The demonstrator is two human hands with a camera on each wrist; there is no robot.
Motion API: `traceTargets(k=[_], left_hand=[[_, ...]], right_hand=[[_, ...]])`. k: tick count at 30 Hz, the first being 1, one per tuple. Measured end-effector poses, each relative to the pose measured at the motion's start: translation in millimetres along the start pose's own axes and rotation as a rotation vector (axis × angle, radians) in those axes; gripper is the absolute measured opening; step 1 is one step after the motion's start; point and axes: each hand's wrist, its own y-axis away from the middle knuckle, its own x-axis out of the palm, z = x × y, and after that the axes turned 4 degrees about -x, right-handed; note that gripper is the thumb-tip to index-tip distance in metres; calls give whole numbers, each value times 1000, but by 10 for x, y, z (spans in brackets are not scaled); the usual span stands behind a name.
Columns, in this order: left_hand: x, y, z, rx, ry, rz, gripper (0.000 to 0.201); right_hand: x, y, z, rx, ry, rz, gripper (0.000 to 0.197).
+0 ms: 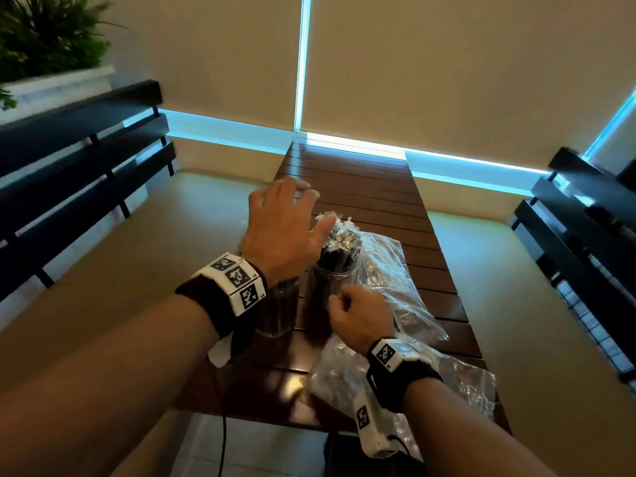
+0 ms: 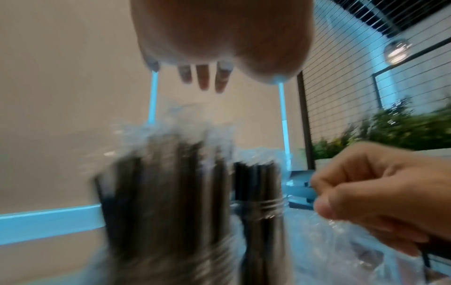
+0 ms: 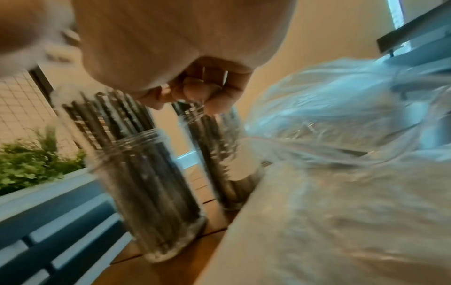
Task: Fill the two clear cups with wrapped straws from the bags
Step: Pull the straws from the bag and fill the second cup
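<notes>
Nearest the person, a crumpled clear bag [image 1: 457,383] lies on the slatted table [image 1: 378,187], directly beneath the right wrist. The right hand [image 1: 358,318] hovers just above it with the fingers curled inward toward the thumb; whether they pinch a wrapped straw or only film cannot be determined, since all views are blurred there. Immediately forward and left of the right hand stand the two clear cups. The right cup [image 1: 332,290] is just beside the right knuckles, and the left cup [image 1: 278,311] sits under the left wrist. Both cups hold dense bundles of dark wrapped straws [image 3: 136,146] standing upright, long axis vertical, with wrapper ends projecting above the rims. The left hand [image 1: 282,228] hovers above the straw tops with fingers spread and relaxed, gripping nothing; it is apart from the right hand. A second clear bag [image 1: 395,270] lies to the right of the right cup, beyond the right hand. Assessment: both cups appear near capacity. Any further insertion requires a vertical straw orientation from above; the right hand is nearer the bags, the left hand nearer the cup openings.
</notes>
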Motion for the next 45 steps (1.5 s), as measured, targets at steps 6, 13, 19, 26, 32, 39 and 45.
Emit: traceTargets(k=[6, 13, 19, 26, 32, 39, 45], left_hand=[[359, 184, -866, 451, -39, 326, 12], [1031, 439, -1071, 184, -127, 586, 57], [1091, 327, -1095, 150, -150, 567, 34], [1008, 265, -1052, 224, -7, 593, 29], [1041, 307, -967, 284, 22, 576, 29], [1138, 384, -1075, 201, -65, 677, 25], [1356, 239, -1239, -59, -12, 747, 31]], right_hand=[[-334, 249, -639, 252, 213, 122, 33], [-264, 276, -1113, 228, 312, 159, 21], [-67, 79, -1263, 313, 212, 279, 34], [133, -245, -1265, 324, 147, 501, 40], [214, -276, -1272, 426, 184, 712, 36], [129, -229, -1237, 292, 333, 658, 35], [-320, -286, -1083, 279, 439, 617, 35]])
